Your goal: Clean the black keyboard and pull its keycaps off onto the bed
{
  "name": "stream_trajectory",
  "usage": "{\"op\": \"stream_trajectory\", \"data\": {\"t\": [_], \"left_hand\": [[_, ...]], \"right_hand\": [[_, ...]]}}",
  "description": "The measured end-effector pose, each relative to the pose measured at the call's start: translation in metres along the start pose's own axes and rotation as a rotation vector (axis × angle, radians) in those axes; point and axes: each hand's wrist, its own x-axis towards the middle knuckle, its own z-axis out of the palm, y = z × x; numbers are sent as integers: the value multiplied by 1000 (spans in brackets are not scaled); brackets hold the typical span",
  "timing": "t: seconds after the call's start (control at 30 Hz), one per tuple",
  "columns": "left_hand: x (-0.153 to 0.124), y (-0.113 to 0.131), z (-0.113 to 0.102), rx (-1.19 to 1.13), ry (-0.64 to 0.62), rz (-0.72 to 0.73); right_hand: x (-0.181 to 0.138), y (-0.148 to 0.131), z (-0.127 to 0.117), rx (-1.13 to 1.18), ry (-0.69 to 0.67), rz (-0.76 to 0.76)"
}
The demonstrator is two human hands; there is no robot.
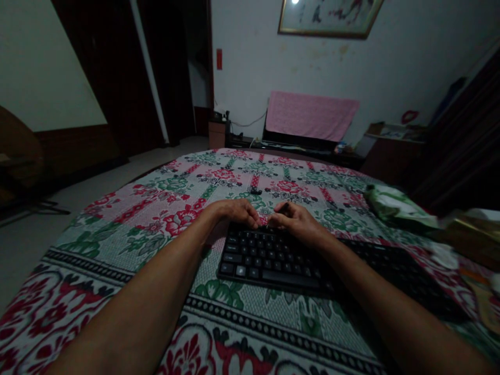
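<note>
A black keyboard (269,258) lies on the flowered tablecloth (179,224) in front of me, partly hidden by my right forearm. My left hand (242,212) is at its far edge, fingers closed in a pinch and pointing down. What they hold, if anything, is too small to name. Facing it, my right hand (297,223) is closed, with a small dark object (287,209) showing between the fingers. The two hands' fingertips nearly meet above the top row of keys. A tiny black piece (255,192) sits on the cloth just beyond my hands.
To the right are a green and white package (400,208), a brownish-gold bag (474,237) and a crumpled white tissue (443,255). Past the table's far edge, a pink towel (310,115) covers a dark, screen-like panel by the wall. A framed picture (330,18) hangs above.
</note>
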Motion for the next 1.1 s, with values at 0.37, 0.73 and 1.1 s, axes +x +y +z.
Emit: {"op": "stream_trajectory", "data": {"t": [0.37,0.73,1.1], "left_hand": [[8,1,7,-115,71,109],[10,2,10,-103,97,81],[50,-6,12,278,693,-38]], "right_hand": [[0,10,3,34,99,-93],[2,6,1,12,152,-156],[9,26,-37,-363,347,-115]]}}
